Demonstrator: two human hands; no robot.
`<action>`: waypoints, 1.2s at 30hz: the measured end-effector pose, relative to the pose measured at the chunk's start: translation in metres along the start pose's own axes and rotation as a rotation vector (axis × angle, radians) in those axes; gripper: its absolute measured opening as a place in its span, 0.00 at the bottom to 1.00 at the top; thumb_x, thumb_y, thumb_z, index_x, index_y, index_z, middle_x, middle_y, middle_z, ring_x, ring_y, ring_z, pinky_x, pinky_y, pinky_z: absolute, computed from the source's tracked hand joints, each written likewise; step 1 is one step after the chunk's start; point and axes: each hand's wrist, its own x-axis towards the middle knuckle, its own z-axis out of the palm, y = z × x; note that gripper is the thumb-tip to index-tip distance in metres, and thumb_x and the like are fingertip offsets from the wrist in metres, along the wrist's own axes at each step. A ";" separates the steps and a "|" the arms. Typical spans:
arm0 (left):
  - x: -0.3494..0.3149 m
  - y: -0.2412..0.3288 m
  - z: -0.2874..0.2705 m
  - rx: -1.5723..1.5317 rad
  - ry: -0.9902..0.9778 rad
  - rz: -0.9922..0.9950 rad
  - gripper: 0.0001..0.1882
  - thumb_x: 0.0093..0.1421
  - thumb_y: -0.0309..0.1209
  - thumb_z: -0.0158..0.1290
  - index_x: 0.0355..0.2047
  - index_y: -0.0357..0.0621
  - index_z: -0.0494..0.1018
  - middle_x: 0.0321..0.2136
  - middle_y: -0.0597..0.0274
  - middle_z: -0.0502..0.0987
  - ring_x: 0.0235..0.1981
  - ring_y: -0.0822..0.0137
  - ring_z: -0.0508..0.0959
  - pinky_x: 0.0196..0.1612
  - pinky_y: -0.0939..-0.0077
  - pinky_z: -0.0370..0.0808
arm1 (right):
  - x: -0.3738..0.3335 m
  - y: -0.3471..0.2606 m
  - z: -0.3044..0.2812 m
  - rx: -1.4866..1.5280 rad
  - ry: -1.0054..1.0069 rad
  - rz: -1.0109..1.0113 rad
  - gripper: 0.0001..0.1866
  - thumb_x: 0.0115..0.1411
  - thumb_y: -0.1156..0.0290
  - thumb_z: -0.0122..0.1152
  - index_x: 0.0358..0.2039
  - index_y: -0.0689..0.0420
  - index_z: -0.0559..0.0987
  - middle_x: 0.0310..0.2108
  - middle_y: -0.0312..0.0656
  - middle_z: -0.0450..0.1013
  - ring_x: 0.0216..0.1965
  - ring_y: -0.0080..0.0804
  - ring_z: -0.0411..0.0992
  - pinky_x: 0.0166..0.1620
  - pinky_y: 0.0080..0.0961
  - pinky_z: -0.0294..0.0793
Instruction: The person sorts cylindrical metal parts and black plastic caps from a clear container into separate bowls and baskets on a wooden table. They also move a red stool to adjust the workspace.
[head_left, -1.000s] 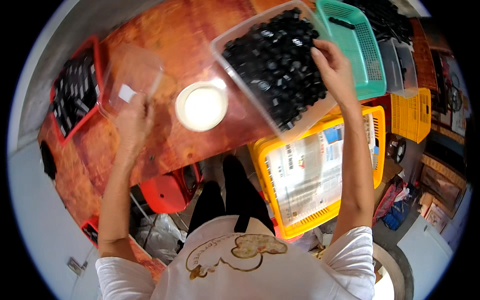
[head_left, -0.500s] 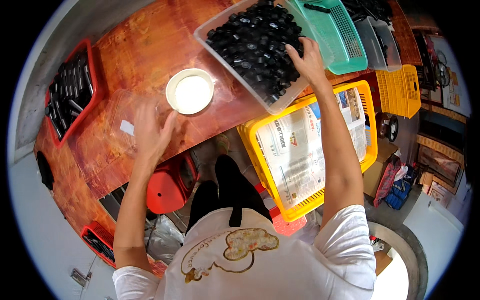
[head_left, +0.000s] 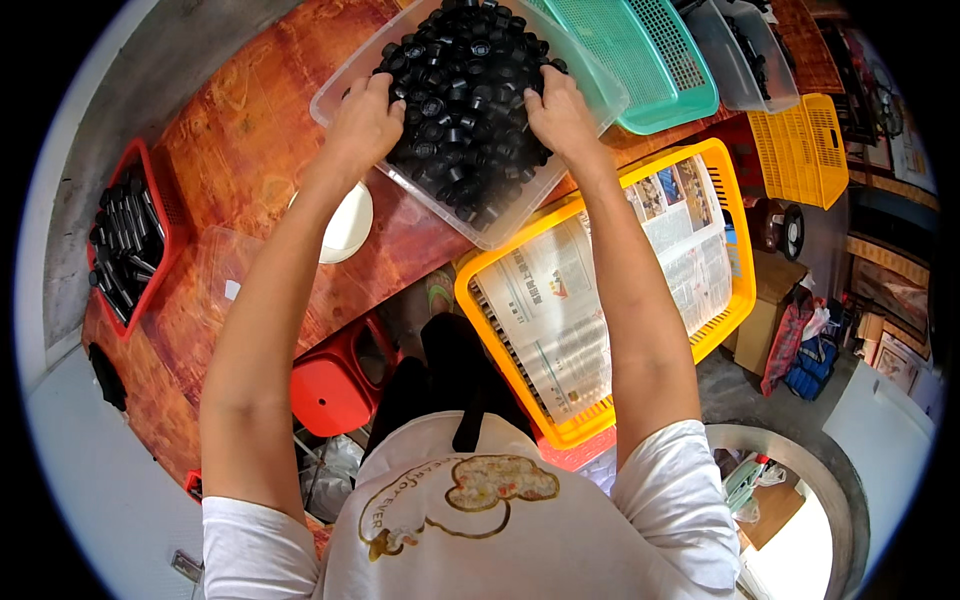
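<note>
A big heap of small black caps point(head_left: 455, 125) is held in a clear tub point(head_left: 598, 85), and the heap is found right between the two hands, spreading from each hand in toward the other and back toward the body. The left hand point(head_left: 367, 122) is set at the heap's left edge and the right hand point(head_left: 563, 118) at its right edge, so neither is plainly nearer. The fingers of both are bent and partly spread; whether any caps are gripped cannot be told, as the fingertips are hidden. The tub's long way cannot be told either, since its far end is cut off. The tub's near walls are crossed by both wrists. Below the left hand, a white bowl point(head_left: 348, 225) is partly covered by the forearm. Farther left, a red basket point(head_left: 172, 215) is filled with black sticks point(head_left: 128, 230). A green basket point(head_left: 625, 50) is placed just right of the right hand. Under the right forearm, a yellow basket point(head_left: 575, 432) is lined with newspaper point(head_left: 550, 320).
</note>
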 end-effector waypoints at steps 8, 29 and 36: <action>-0.014 0.011 0.011 0.218 0.092 0.058 0.17 0.60 0.35 0.48 0.47 0.41 0.69 0.47 0.52 0.71 0.44 0.50 0.74 0.46 0.57 0.72 | -0.015 -0.013 -0.004 -0.109 0.069 -0.118 0.17 0.58 0.69 0.50 0.46 0.63 0.70 0.41 0.55 0.71 0.41 0.54 0.72 0.45 0.44 0.72; -0.016 0.016 0.009 0.093 0.223 0.112 0.25 0.61 0.45 0.47 0.51 0.37 0.67 0.56 0.45 0.63 0.55 0.46 0.65 0.55 0.57 0.63 | -0.018 -0.010 -0.011 0.209 0.404 -0.059 0.09 0.55 0.73 0.51 0.37 0.60 0.74 0.33 0.47 0.72 0.39 0.46 0.70 0.43 0.39 0.70; -0.016 0.021 0.010 0.167 0.151 0.074 0.28 0.62 0.48 0.45 0.52 0.37 0.66 0.55 0.44 0.64 0.54 0.46 0.66 0.54 0.55 0.64 | -0.019 -0.009 -0.008 0.212 0.406 -0.027 0.09 0.54 0.73 0.51 0.36 0.60 0.74 0.33 0.46 0.72 0.39 0.45 0.70 0.44 0.38 0.70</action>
